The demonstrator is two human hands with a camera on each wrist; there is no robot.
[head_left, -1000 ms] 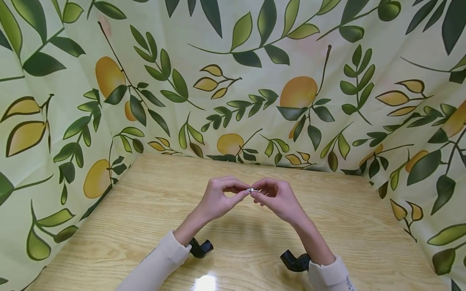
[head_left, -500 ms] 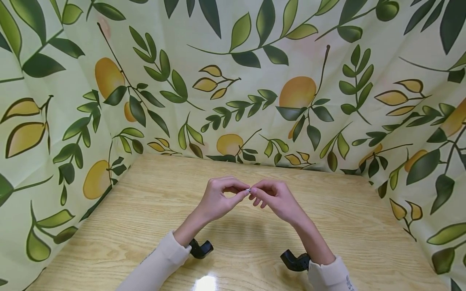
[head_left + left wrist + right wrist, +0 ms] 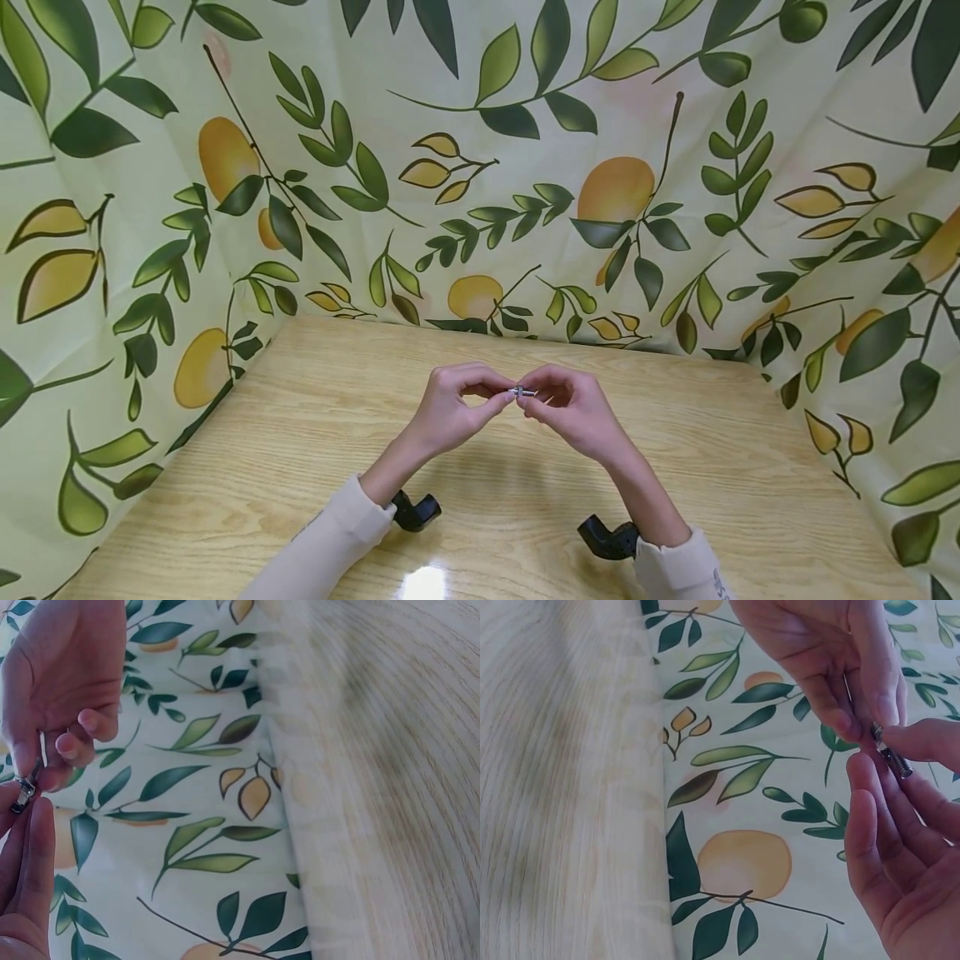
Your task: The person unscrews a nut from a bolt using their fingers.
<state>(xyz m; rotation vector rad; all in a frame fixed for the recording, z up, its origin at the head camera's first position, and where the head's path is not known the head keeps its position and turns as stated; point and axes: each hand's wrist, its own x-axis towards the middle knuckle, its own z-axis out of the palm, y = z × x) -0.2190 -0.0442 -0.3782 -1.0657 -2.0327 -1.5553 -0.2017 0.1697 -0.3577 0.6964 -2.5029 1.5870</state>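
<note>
At mid-frame, the bare left hand (image 3: 455, 408) and bare right hand (image 3: 579, 412) both pinch a small silvery threaded metal piece (image 3: 527, 392); with thread (image 3: 902, 768) exposed, the work looks unfinished.

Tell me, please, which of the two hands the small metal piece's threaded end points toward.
The right hand: the threaded end of the metal piece lies over its fingers; the left hand pinches the opposite end.
</note>
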